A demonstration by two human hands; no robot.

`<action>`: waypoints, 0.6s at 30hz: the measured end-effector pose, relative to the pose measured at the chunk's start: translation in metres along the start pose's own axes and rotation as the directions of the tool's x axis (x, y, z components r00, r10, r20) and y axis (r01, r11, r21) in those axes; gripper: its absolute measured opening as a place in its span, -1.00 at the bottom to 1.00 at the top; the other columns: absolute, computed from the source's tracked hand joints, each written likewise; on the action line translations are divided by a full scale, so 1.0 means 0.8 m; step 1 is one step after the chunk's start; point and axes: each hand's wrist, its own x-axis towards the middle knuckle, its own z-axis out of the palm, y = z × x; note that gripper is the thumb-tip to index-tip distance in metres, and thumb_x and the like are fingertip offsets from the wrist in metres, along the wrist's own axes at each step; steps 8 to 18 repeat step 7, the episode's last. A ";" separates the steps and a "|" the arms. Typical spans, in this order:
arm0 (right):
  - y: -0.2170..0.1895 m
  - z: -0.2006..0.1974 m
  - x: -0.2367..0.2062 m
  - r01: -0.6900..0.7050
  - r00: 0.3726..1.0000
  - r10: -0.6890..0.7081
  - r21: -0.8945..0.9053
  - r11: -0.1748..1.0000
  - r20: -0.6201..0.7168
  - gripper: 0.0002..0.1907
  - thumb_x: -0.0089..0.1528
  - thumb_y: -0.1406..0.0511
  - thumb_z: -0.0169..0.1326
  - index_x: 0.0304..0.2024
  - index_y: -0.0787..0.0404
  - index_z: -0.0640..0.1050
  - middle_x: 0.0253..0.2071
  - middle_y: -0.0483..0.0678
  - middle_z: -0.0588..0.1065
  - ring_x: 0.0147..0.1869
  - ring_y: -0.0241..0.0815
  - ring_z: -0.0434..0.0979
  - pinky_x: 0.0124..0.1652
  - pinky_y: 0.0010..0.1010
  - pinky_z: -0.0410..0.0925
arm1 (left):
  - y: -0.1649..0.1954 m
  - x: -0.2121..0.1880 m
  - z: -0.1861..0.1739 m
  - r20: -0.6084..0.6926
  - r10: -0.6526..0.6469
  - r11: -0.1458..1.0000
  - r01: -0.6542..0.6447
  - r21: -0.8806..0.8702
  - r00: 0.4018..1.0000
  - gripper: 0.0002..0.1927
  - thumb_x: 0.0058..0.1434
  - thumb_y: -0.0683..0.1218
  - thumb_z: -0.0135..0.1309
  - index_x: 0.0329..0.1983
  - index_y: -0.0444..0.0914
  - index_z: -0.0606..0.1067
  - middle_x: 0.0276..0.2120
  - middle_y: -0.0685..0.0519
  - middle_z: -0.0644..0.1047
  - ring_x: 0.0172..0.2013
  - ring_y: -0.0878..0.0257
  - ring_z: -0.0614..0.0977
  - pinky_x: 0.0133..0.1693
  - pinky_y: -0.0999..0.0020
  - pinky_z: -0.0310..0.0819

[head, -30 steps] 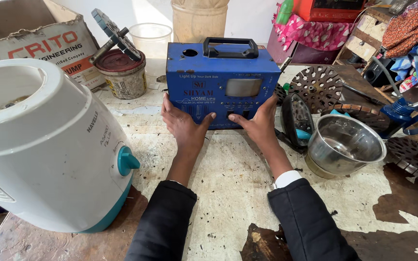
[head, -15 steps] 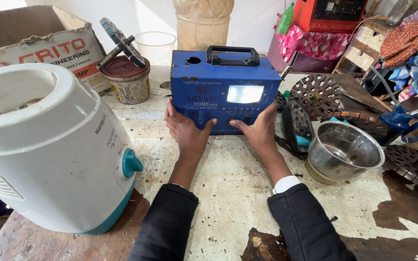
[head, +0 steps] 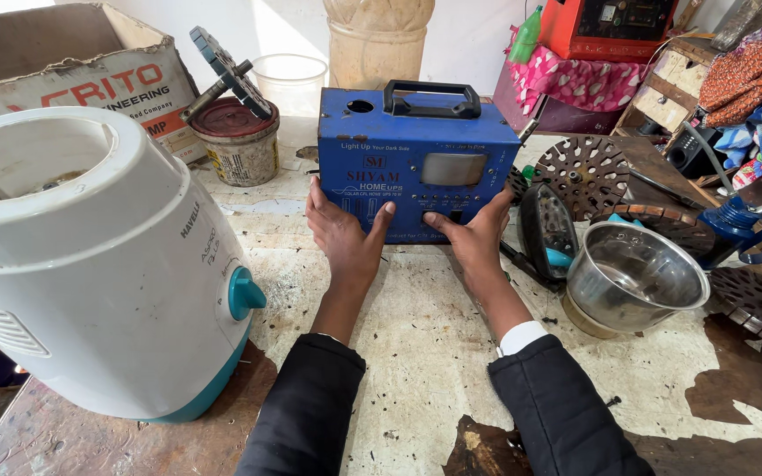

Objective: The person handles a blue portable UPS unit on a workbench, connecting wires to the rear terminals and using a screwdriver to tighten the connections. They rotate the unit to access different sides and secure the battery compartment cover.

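A blue metal box (head: 416, 167) with a black carry handle on top and a small grey window on its front stands upright on the worn workbench (head: 416, 353). My left hand (head: 343, 234) grips its lower left front edge, thumb laid across the panel. My right hand (head: 476, 236) holds the lower right front, with a finger resting on the row of small controls under the window. Both forearms, in dark sleeves, reach in from the bottom of the head view.
A large white and teal appliance (head: 90, 264) sits at the left. Behind are a cardboard box (head: 72, 75), a paint tin (head: 240, 141) and a clear plastic tub (head: 291, 81). A steel bowl (head: 632, 282) and perforated metal discs (head: 588, 172) lie to the right.
The blue box stays between my hands. My thumbs and fingers have shifted further onto the front panel, the right one now on the controls. The view has moved slightly closer.
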 end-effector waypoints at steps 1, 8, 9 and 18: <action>0.004 0.001 0.002 -0.014 1.000 0.014 -0.008 1.000 0.005 0.21 -0.12 0.23 0.51 0.37 0.21 -0.01 0.30 0.09 0.11 0.47 0.06 0.04 0.38 -0.08 0.05 | 0.000 0.000 0.000 0.000 -0.010 1.000 0.010 0.001 1.000 0.24 0.23 0.31 0.24 0.54 -0.33 -0.31 0.39 -0.40 -0.04 0.40 -0.30 0.04 0.27 -0.39 -0.12; 0.102 -0.014 0.055 0.231 0.965 -0.181 -0.285 0.930 0.191 0.15 0.00 0.24 0.47 0.32 0.38 -0.08 0.29 0.20 0.10 0.48 0.11 0.09 0.40 -0.09 0.07 | -0.003 0.001 0.001 -0.003 -0.026 1.000 0.026 0.013 1.000 0.29 0.12 0.30 0.30 0.53 -0.29 -0.32 0.40 -0.36 -0.03 0.38 -0.25 0.07 0.27 -0.36 -0.07; 0.102 -0.014 0.055 0.231 0.965 -0.181 -0.285 0.930 0.191 0.15 0.00 0.24 0.47 0.32 0.38 -0.08 0.29 0.20 0.10 0.48 0.11 0.09 0.40 -0.09 0.07 | -0.003 0.001 0.001 -0.003 -0.026 1.000 0.026 0.013 1.000 0.29 0.12 0.30 0.30 0.53 -0.29 -0.32 0.40 -0.36 -0.03 0.38 -0.25 0.07 0.27 -0.36 -0.07; 0.102 -0.014 0.055 0.231 0.965 -0.181 -0.285 0.930 0.191 0.15 0.00 0.24 0.47 0.32 0.38 -0.08 0.29 0.20 0.10 0.48 0.11 0.09 0.40 -0.09 0.07 | -0.003 0.001 0.001 -0.003 -0.026 1.000 0.026 0.013 1.000 0.29 0.12 0.30 0.30 0.53 -0.29 -0.32 0.40 -0.36 -0.03 0.38 -0.25 0.07 0.27 -0.36 -0.07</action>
